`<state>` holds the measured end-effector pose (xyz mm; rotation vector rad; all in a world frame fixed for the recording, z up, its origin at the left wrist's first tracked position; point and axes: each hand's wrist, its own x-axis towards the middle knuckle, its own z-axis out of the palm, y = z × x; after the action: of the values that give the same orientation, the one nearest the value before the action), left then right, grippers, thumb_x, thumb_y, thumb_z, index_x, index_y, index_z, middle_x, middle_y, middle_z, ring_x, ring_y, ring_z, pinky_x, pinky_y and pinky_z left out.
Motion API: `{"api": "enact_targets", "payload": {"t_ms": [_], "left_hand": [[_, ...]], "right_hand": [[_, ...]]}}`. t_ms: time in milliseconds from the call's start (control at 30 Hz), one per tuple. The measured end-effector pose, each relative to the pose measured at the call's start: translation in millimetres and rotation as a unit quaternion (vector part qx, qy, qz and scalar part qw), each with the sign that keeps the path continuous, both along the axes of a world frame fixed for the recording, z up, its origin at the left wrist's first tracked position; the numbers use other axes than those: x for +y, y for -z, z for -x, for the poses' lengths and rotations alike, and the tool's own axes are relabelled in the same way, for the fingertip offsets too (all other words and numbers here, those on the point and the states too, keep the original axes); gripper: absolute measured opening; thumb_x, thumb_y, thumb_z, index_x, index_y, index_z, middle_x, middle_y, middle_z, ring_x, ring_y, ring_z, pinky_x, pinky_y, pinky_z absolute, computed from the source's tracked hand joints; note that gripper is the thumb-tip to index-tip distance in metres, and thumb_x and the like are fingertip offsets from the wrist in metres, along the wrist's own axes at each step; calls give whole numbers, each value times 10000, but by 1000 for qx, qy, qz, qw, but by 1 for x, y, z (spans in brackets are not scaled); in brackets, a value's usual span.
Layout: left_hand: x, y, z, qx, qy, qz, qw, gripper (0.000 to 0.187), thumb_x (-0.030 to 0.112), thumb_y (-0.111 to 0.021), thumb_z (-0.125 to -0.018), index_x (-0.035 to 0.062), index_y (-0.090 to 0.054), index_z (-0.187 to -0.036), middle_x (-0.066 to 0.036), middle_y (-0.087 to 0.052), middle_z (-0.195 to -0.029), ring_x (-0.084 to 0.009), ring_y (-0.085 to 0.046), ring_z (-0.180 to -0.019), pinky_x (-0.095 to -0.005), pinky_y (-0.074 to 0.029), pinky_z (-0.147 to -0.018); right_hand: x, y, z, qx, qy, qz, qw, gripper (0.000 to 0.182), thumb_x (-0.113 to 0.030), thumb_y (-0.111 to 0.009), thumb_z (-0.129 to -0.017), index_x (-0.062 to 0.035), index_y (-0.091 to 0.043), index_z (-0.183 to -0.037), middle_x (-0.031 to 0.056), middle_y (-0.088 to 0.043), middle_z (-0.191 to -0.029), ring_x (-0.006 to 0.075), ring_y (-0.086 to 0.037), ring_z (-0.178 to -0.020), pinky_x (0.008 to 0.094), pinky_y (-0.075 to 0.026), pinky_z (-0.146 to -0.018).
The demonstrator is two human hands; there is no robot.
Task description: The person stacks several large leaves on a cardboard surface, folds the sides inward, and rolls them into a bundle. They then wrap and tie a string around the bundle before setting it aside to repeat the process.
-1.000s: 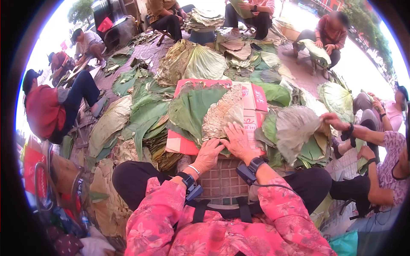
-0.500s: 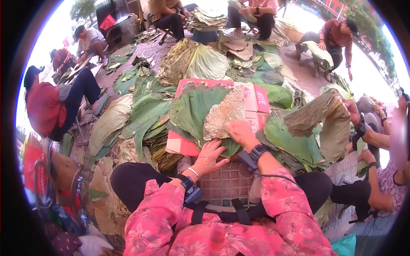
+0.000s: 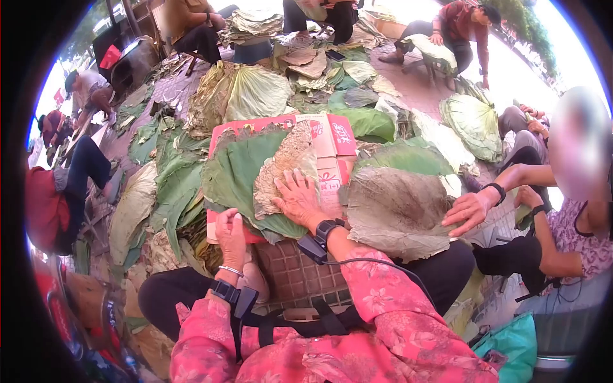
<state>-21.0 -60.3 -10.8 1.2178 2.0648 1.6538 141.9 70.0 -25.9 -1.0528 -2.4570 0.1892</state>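
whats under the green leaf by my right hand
Red cardboard shows past the upper and right edges of the green leaf, with a strip at its lower left. Anything beneath its middle is covered.

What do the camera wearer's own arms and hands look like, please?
The left hand and right hand are ungloved, with pink floral sleeves. Each wrist has a dark strapped device and boxy module; the left adds a silvery bangle, the right a black cable.
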Motion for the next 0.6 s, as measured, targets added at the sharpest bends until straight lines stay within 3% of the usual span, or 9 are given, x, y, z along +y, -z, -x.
{"api": "enact_targets", "payload": {"t_ms": [33, 67, 133, 367, 600], "left_hand": [[-2, -14, 0, -86, -24, 24, 996, 134, 59, -546, -847, -1, -580, -962, -35, -564, -858, -114, -523, -770, -253, -434, -728], [0, 11, 20, -133, -20, 9, 991, 153, 56, -540, -857, -10, -568, -992, -11, -544, -854, -83, -503, -765, -223, -427, -719], [-4, 18, 30, -245, -8, 34, 969, 182, 48, -538, -855, -14, -555, -1025, -4, -537, -856, -82, -499, -762, -215, -425, -722], [6, 29, 37, -189, 2, 58, 980, 229, 49, -554, -845, -31, -537, -1059, -45, -560, -964, -112, -526, -875, -233, -430, -810], [5, 31, 39, -178, 6, 61, 982, 211, 37, -555, -840, -29, -546, -1040, -43, -558, -958, -111, -524, -870, -232, -430, -798]], "right_hand": [[0, 1, 0, -1, -5, 2, 1000, 525, -448, -484, -838, -136, -473, -1262, 151, -372, -1356, 358, -275, -1280, 522, -192, -1022], [1, 1, 0, -3, -6, 4, 1000, 526, -448, -482, -839, -135, -472, -1262, 152, -372, -1357, 359, -273, -1282, 522, -190, -1024], [1, 0, -3, -4, 1, 16, 1000, 528, -447, -479, -840, -134, -471, -1264, 155, -371, -1358, 360, -270, -1283, 523, -185, -1026], [1, 5, -2, 13, 10, -3, 1000, 509, -449, -462, -846, -132, -495, -1242, 148, -399, -1332, 345, -304, -1254, 515, -206, -1010], [-1, 2, -3, 5, 9, 11, 1000, 506, -443, -454, -851, -133, -487, -1249, 146, -394, -1340, 341, -302, -1258, 514, -200, -1015]]}}
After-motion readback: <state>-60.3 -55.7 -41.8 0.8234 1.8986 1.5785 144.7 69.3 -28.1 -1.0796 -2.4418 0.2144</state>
